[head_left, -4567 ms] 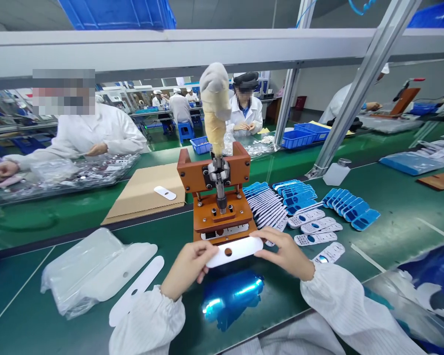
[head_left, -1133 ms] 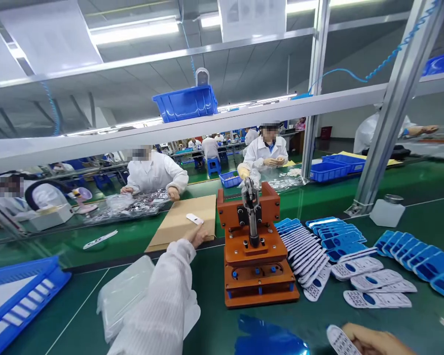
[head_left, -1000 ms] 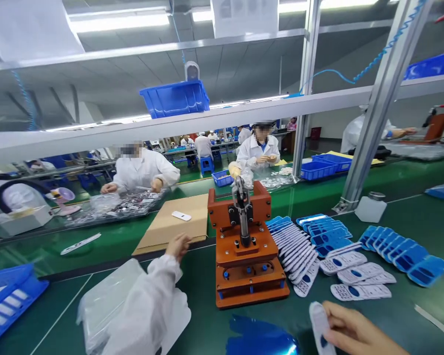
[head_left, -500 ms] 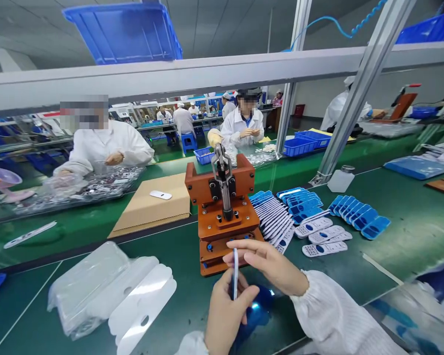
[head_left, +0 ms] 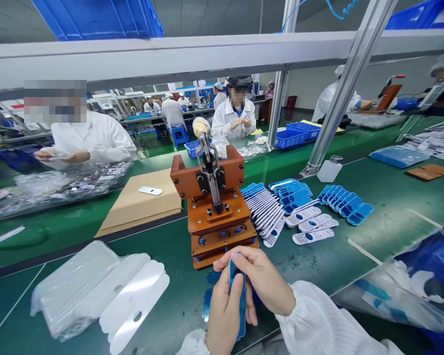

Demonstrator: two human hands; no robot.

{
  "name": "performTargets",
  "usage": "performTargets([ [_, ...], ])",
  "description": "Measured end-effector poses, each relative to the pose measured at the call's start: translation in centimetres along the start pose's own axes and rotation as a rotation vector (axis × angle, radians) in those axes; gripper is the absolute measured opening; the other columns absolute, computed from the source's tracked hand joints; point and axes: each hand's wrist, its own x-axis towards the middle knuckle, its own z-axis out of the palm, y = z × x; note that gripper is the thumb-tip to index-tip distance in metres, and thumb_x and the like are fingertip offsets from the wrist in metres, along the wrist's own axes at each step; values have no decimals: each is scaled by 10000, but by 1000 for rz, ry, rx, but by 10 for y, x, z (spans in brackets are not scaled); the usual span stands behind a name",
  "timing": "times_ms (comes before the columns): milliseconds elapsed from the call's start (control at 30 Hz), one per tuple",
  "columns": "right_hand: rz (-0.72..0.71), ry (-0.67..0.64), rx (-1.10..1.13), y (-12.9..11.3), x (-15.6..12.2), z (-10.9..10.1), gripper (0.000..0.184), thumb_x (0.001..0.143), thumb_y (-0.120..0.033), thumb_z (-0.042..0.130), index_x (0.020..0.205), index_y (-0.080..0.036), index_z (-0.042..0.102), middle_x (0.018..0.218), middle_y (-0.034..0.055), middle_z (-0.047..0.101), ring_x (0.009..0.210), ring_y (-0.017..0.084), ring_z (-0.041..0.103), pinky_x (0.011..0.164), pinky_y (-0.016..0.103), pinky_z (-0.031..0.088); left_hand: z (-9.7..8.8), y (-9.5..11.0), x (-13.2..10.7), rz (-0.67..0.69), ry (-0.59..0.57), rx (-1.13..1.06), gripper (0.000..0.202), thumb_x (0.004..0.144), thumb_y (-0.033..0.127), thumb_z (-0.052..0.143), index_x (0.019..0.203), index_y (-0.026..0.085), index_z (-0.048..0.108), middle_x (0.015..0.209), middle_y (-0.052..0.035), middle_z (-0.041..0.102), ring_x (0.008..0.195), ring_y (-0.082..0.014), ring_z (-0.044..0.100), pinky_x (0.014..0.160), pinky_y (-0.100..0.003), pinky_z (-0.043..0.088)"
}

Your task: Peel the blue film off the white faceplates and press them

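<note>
Both my hands meet close to my body over the green table point(head_left: 392, 197). My left hand point(head_left: 225, 315) and my right hand point(head_left: 261, 283) pinch a thin blue-faced part point(head_left: 240, 305), held upright between the fingers. Just behind them stands an orange hand press point(head_left: 214, 207) with its lever point(head_left: 203, 143) tilted back. To the right of the press lie fanned rows of white and blue keypad parts point(head_left: 281, 204), and several single ones point(head_left: 313, 226) lie nearer me.
A plastic bag of white oblong sheets point(head_left: 96, 291) lies at the left. A cardboard sheet point(head_left: 140, 202) carrying one white part sits behind it. A small bottle point(head_left: 329, 170) stands by an angled metal post point(head_left: 340, 93). Clear bags point(head_left: 410, 281) lie at right. Other people work across the belt.
My left hand came back from the cardboard sheet and joined my right hand on the part. The head view dropped toward the table. The part now shows its blue face.
</note>
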Motion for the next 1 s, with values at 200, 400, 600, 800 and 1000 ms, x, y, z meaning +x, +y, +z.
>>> performTargets([
  [200, 170, 85, 99, 9, -2, 11, 607, 752, -690, 508, 919, -121, 634, 860, 92, 675, 285, 68, 455, 216, 195, 323, 1, -14, -3, 36, -19, 86, 468, 796, 645, 420, 713, 209, 568, 478, -8, 533, 427, -136, 513, 456, -241, 415],
  [400, -6, 71, -29, 1, 4, -2, 588, 847, -626, 426, 714, -99, 650, 752, 81, 644, 625, 103, 600, 601, 222, 501, 0, -12, -9, -55, -106, -71, 485, 793, 654, 420, 623, 204, 478, 434, 11, 494, 362, -112, 471, 420, -229, 399],
  [600, -216, -84, -580, -26, 1, -30, 97, 807, -238, 618, 813, -147, 585, 796, 0, 580, 624, 83, 599, 624, 209, 476, -3, 2, -14, -200, -148, -184, 647, 799, 724, 260, 588, 164, 508, 387, -18, 480, 374, -98, 435, 439, -209, 363],
  [800, -422, -230, -991, -39, 2, -39, 97, 878, -187, 526, 785, -166, 543, 809, -4, 539, 698, 83, 535, 659, 205, 424, -6, 17, -18, -264, -149, -81, 612, 793, 711, 319, 603, 159, 503, 405, 14, 443, 385, -88, 424, 459, -200, 333],
  [1000, -699, -261, -1195, -24, 6, -44, 180, 947, -194, 388, 791, -161, 471, 812, 25, 513, 725, 106, 466, 653, 221, 389, -8, 24, -18, -371, -204, -192, 697, 755, 767, 285, 550, 144, 521, 352, -5, 431, 337, -85, 403, 428, -187, 308],
])
